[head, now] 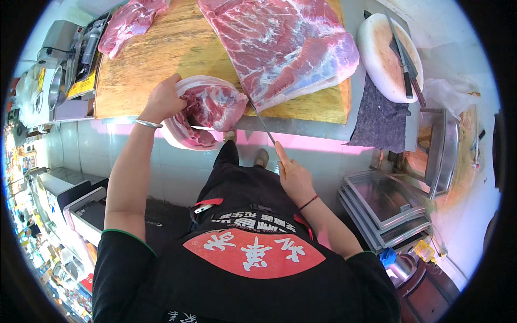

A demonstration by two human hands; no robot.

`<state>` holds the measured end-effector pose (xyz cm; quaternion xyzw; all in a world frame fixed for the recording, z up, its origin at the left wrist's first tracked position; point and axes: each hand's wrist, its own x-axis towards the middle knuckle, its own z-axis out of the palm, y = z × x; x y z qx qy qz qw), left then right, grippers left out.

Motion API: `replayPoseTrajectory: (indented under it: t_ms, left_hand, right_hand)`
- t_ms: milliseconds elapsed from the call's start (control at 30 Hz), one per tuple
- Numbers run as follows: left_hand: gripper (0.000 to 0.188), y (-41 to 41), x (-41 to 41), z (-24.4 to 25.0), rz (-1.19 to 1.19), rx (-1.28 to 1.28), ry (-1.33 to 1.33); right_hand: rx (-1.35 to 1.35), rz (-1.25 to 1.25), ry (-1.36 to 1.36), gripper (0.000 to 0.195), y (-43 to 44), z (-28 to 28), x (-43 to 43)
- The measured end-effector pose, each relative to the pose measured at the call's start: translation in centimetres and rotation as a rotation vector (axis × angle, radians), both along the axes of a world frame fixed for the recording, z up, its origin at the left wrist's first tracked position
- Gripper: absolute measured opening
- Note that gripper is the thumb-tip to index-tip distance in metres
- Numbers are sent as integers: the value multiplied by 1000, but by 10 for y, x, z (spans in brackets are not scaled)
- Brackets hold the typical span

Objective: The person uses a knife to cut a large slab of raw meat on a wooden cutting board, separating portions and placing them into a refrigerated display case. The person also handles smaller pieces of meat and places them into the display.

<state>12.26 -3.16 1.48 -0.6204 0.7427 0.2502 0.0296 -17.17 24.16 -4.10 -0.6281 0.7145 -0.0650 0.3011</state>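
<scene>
My left hand (167,99) grips the rind side of a thick, curled piece of raw pork (220,103), its lower flap hanging past the table's front edge. In my right hand (295,177) is a long, thin knife (264,123), index finger stretched along it. The blade points away from me, between the curled piece and a large slab of raw pork (282,52). Whether meat still joins the two pieces I cannot tell. Both rest on a wooden cutting board (161,64), and my right fingers hide the knife's handle.
Another raw meat piece (131,26) lies at the board's far left. On the right, knives (406,76) lie across a round white chopping block (373,48), above a dark cloth (379,117). Left of the board are a tool tray (91,44) and a metal bowl (56,87). Framed panels (383,202) stand lower right.
</scene>
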Motion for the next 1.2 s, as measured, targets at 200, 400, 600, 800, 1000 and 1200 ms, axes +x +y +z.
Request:
replayPoseTrajectory:
  t_ms: [200,400,600,800,1000,1200]
  left_hand:
    - [49,-18,14,-7,59,62,198]
    - [59,-47,58,-27,267,107,345]
    - [60,-52,75,-57,301,33,449]
    - [49,-45,55,-33,352,97,418]
    - [52,-52,53,-25,322,149,332]
    - [52,-58,52,-26,335,168,285]
  right_hand:
    - [-142,-14,-172,56,-33,-3,2]
    - [-147,-137,-511,53,3,28,-34]
    - [-567,54,-296,55,-197,69,23]
    - [-375,197,37,49,-355,52,98]
    - [-504,184,-586,13,-233,29,90]
    - [1434,-473,-1300,96,-107,-73,103]
